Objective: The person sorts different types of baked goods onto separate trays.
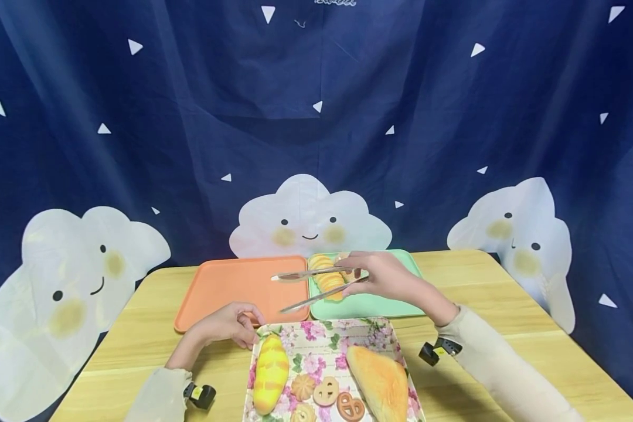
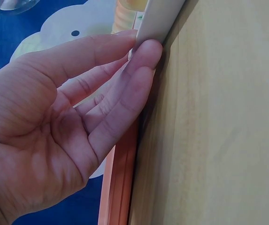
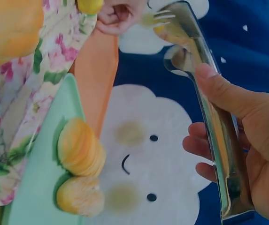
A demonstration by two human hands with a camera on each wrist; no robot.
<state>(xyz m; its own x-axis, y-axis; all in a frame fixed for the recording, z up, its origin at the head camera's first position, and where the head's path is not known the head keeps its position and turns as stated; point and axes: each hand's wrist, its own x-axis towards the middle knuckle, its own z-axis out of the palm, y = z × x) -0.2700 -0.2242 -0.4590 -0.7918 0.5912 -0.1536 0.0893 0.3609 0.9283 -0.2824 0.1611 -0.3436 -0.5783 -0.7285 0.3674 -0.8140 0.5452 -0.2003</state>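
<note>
Tongs [image 1: 316,287] are in the right hand [image 1: 382,274], which is wrapped around their handle end, with the two metal arms spread apart and pointing out over the seam between the green tray [image 1: 390,305] and the orange tray [image 1: 227,287]. Taking the floral tray [image 1: 369,331] at the near table edge as the landmark: both plain trays sit just behind it, orange to the left, green to the right. Striped yellow buns [image 1: 327,275] lie on the green tray, right under the tongs. On the floral tray there's a long yellow loaf [image 1: 270,375], a wedge-shaped bread [image 1: 380,381] and some small cookies [image 1: 324,392]. The left hand [image 1: 227,323] rests at the floral tray's far left corner.

Left wrist cam: left hand [image 2: 64,136] has relaxed, mostly straight fingers, fingertips [image 2: 146,51] pressing on the floral tray's pale rim [image 2: 155,21], not gripping anything. Orange tray edge [image 2: 118,187] shows below it.

Right wrist cam: right hand [image 3: 247,136] grips the tongs [image 3: 209,112], thumb on top. Two buns [image 3: 80,168] sit on the green tray [image 3: 35,187].
</note>
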